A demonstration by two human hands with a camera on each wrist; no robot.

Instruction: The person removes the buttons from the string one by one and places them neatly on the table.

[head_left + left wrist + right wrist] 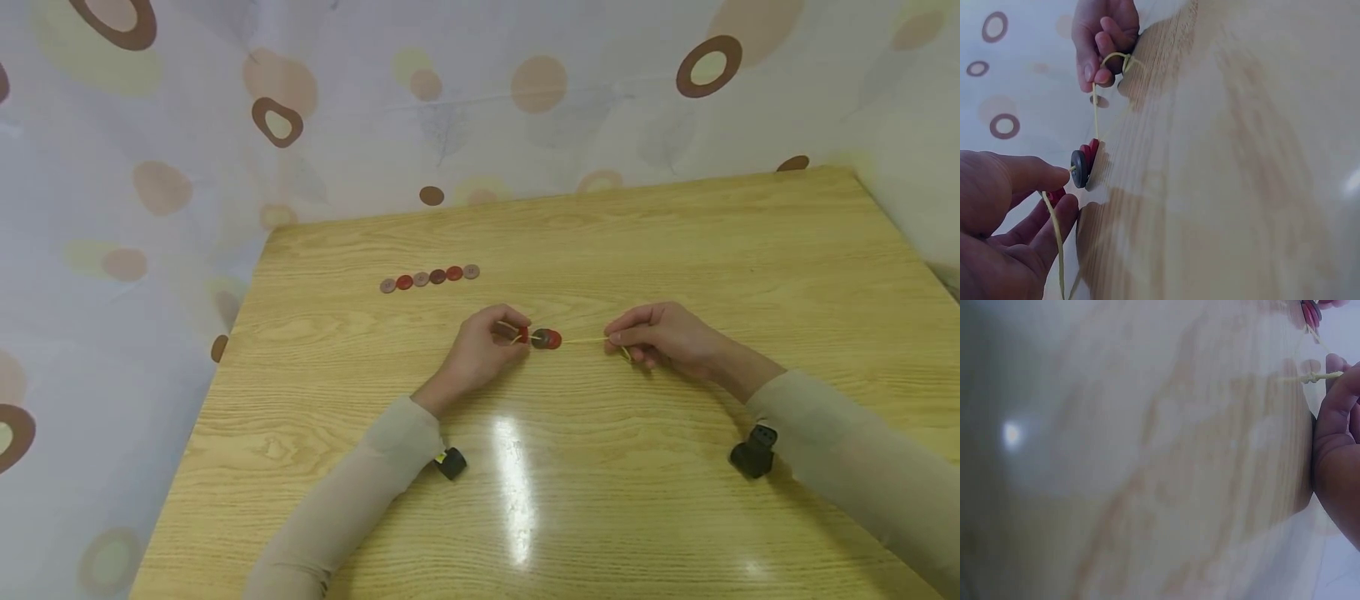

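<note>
My left hand [483, 343] pinches a red button [1055, 196] between thumb and fingers, and a loose yellow string [1058, 244] hangs from it. Just beyond those fingertips, a dark grey button [1079, 169] and red buttons [1091, 152] sit threaded on the same string, close over the table. Off to the right, my right hand [667, 337] pinches the string's other part, which runs straight between the two hands. A knotted end of string [1311, 378] sticks out from the right fingers in the right wrist view.
Behind the left hand, a row of several buttons [438, 277] in red, brown and pale pink lies on the wooden table [675, 250]. A patterned curtain [480, 100] borders the table's far edge. A black wrist camera [452, 463] hangs below each sleeve.
</note>
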